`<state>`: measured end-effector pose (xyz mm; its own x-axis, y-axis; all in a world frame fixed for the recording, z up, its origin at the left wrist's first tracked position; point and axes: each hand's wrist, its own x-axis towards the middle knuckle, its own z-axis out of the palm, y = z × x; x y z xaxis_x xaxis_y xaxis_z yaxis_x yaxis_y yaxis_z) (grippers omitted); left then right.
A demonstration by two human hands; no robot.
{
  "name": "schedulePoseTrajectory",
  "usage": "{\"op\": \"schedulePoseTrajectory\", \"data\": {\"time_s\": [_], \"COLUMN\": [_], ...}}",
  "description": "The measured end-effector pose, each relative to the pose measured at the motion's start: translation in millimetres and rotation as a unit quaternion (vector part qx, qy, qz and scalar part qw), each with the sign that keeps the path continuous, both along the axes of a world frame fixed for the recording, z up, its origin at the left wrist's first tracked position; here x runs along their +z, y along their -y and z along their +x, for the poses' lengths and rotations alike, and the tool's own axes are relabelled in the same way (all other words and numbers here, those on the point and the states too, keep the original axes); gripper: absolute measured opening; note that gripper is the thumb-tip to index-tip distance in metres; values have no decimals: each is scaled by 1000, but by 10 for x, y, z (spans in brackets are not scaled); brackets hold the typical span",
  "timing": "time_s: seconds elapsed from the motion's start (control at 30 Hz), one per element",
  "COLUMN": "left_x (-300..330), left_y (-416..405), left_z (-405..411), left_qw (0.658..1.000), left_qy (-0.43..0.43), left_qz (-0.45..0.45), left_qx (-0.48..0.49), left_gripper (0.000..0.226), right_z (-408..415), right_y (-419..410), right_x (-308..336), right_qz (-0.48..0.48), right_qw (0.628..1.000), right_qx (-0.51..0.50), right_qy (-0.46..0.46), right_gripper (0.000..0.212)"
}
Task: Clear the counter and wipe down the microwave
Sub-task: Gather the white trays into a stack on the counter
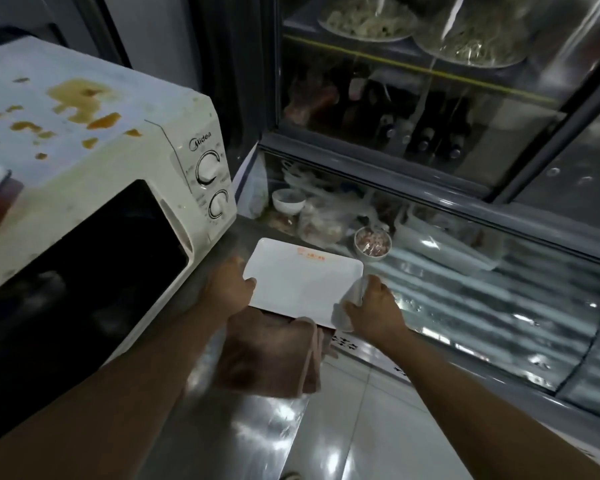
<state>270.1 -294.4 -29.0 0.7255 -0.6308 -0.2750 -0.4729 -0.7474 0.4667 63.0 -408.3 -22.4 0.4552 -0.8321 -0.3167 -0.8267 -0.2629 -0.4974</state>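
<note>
While our left hand (230, 285) grips the left edge of the white rectangular plate (302, 282) and our right hand (373, 308) grips its right edge, we hold it over the steel counter (222, 434), right of the stained microwave (94, 174).

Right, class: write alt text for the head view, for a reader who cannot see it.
Two hands, left hand and right hand, hold a white rectangular plate by its ends above a steel counter. A white microwave at left has orange stains on top.
</note>
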Motion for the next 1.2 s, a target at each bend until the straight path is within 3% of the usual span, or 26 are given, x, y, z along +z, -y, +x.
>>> {"op": "schedulePoseTrajectory", "data": {"time_s": [0.27, 0.4, 0.47, 0.57, 0.7, 0.83, 1.2], "left_x": [-96, -126, -111, 26, 326, 731, 1979], "left_y": [99, 134, 152, 178, 211, 196, -107], "left_z": [49, 41, 23, -52, -218, -358, -691], "left_qw": [994, 995, 998, 995, 990, 974, 951], "left_qy": [93, 58, 29, 39, 74, 45, 87], "left_qz": [51, 82, 51, -19, -59, -145, -194], "left_qx": [-20, -6, 19, 89, 100, 169, 225], "left_gripper": [36, 38, 32, 27, 23, 15, 6], "right_z": [91, 82, 58, 10, -82, -145, -156], "right_y": [143, 204, 270, 372, 488, 615, 733], "right_x": [-138, -142, -117, -12, 247, 605, 1664], "right_qz": [-5, 11, 19, 18, -11, -29, -96], "right_qw": [1000, 1000, 1000, 999, 997, 991, 964], "right_qx": [0, -2, -2, 7, 22, 28, 103], "right_qy": [-8, 8, 24, 40, 76, 124, 225], "right_gripper": [59, 53, 49, 46, 43, 39, 20]}}
